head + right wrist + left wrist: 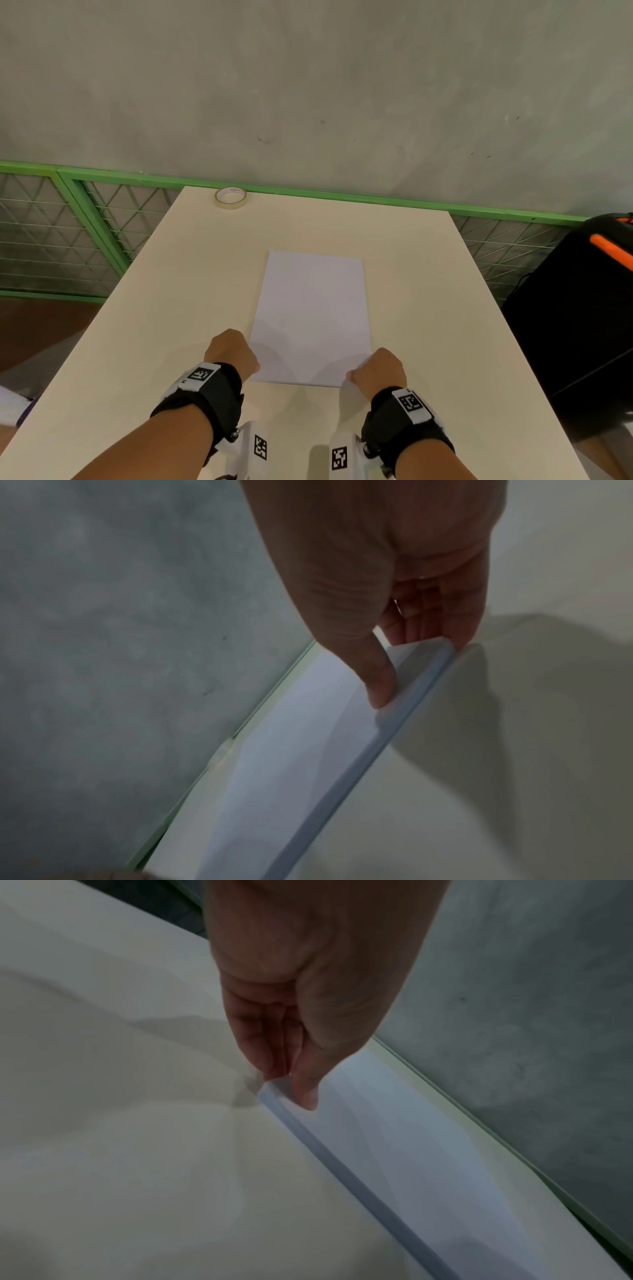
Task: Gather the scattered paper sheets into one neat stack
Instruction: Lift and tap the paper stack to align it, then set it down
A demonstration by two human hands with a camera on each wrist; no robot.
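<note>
Wrists in black straps fill the lower frame of the head view. Left hand (233, 353) pinches the near left corner of the paper stack (313, 315), thumb on top, fingers under; right hand (378, 371) pinches the near right corner likewise. Both grips clamped on paper. Stack lies centre frame on the desk (171, 308), edges squared, near end slightly raised. Tape roll (231, 198) at the far edge, upper left of the desk. Risk: uneven lift or release could fan the sheets askew. No legible writing; only square coded markers on the straps.
</note>
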